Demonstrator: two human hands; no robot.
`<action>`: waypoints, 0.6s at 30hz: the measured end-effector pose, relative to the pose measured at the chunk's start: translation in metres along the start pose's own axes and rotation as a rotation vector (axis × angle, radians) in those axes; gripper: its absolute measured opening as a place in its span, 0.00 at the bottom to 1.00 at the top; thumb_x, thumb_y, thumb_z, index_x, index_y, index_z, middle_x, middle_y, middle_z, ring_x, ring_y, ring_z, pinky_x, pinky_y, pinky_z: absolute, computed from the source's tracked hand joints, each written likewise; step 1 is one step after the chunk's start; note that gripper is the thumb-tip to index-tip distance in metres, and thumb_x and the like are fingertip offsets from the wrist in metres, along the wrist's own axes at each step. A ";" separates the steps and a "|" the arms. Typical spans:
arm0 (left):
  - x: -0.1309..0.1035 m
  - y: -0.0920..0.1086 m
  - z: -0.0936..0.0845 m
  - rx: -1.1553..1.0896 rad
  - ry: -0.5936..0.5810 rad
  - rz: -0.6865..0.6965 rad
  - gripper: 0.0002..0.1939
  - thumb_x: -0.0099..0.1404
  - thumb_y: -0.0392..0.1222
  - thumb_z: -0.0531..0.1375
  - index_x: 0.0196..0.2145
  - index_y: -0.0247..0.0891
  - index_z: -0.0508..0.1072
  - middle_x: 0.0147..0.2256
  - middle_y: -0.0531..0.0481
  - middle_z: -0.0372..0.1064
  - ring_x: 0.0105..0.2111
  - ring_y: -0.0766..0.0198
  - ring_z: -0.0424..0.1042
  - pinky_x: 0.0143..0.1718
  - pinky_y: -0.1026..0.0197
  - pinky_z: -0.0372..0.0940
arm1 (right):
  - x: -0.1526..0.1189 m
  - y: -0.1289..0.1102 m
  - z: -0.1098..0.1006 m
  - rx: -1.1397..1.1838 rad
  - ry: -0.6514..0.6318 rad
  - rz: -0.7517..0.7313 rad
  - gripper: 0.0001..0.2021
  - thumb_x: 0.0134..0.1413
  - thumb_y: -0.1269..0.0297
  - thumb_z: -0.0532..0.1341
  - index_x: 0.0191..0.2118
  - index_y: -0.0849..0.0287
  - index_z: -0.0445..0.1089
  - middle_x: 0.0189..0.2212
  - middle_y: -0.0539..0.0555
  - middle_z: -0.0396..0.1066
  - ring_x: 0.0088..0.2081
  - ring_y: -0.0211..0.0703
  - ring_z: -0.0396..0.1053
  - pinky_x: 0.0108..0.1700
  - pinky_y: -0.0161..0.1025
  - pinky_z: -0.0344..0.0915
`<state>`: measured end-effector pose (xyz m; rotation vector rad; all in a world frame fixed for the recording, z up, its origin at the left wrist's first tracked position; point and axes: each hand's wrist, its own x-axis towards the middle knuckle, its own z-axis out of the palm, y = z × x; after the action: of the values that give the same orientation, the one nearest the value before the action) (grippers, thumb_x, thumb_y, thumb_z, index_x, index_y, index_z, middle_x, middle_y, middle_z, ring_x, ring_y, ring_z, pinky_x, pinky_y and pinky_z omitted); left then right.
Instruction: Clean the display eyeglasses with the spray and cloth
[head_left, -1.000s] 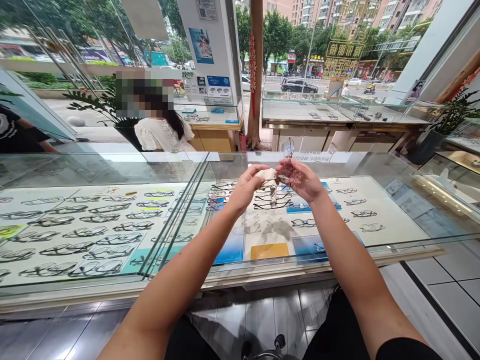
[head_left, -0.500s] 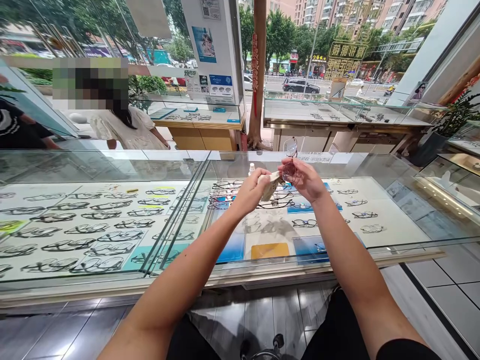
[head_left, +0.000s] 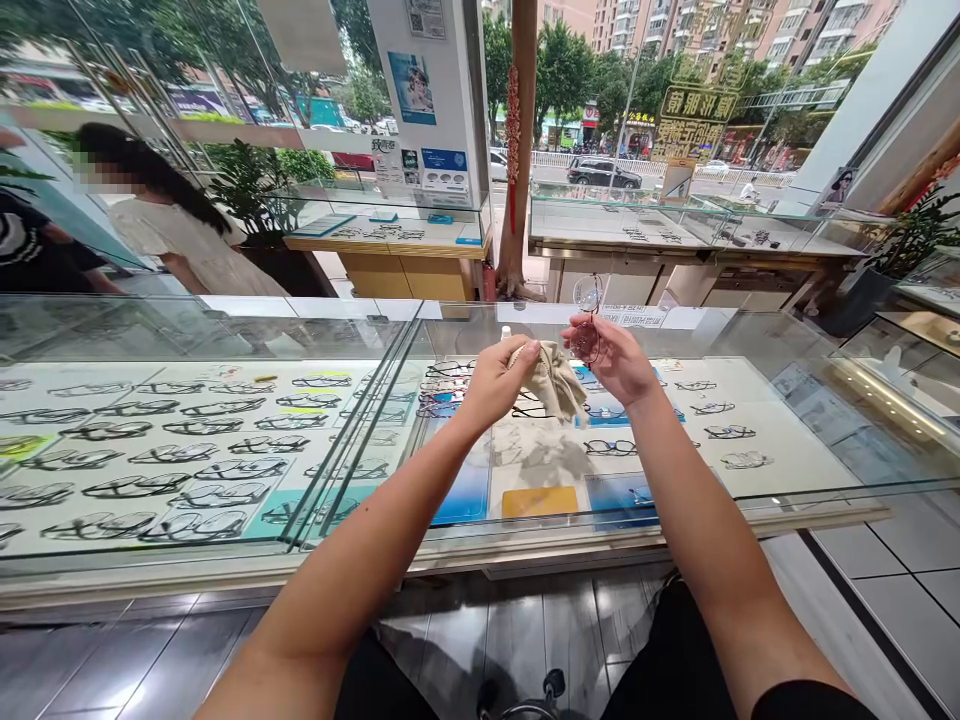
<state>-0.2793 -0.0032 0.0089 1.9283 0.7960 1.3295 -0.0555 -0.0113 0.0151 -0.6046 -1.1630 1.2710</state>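
My left hand [head_left: 501,378] is closed on a beige cloth [head_left: 556,382], which hangs loosely to the right of the thumb. Just right of the cloth, my right hand [head_left: 616,362] grips a pair of thin-rimmed glasses [head_left: 588,294] that stand on end, one round lens up and the other in front of the fingers. A small gap separates the cloth from the glasses. Both hands are above the glass display counter [head_left: 450,545]. Behind my left hand shows the white cap of a small bottle [head_left: 506,332], its lower part hidden.
Many eyeglass frames [head_left: 217,470] lie in rows under the counter glass. An orange-yellow card [head_left: 538,501] lies among them. Beyond the counter, a person in a pale dress [head_left: 187,245] is at the left, beside another in dark clothes. More display cases [head_left: 697,225] line the window.
My left hand has drawn slightly left, and the cloth has come away from the glasses and hangs more spread out. The person in the pale dress has moved left.
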 end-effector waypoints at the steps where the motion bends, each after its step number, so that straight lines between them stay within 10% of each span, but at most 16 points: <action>1: 0.000 0.001 -0.001 -0.028 0.005 -0.024 0.31 0.76 0.69 0.59 0.29 0.40 0.70 0.29 0.52 0.63 0.32 0.61 0.62 0.37 0.57 0.58 | 0.000 -0.001 0.000 -0.002 0.002 -0.005 0.18 0.56 0.45 0.76 0.44 0.52 0.85 0.38 0.52 0.87 0.41 0.43 0.82 0.44 0.38 0.76; 18: 0.004 0.013 -0.006 -0.533 -0.033 -0.313 0.25 0.63 0.59 0.73 0.31 0.41 0.64 0.29 0.56 0.60 0.28 0.67 0.57 0.30 0.65 0.55 | -0.002 0.009 0.013 -0.125 -0.059 -0.013 0.18 0.55 0.42 0.76 0.42 0.50 0.88 0.57 0.55 0.84 0.68 0.54 0.72 0.67 0.45 0.68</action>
<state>-0.2826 -0.0072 0.0234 1.3441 0.6164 1.1669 -0.0712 -0.0143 0.0110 -0.6541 -1.3009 1.2183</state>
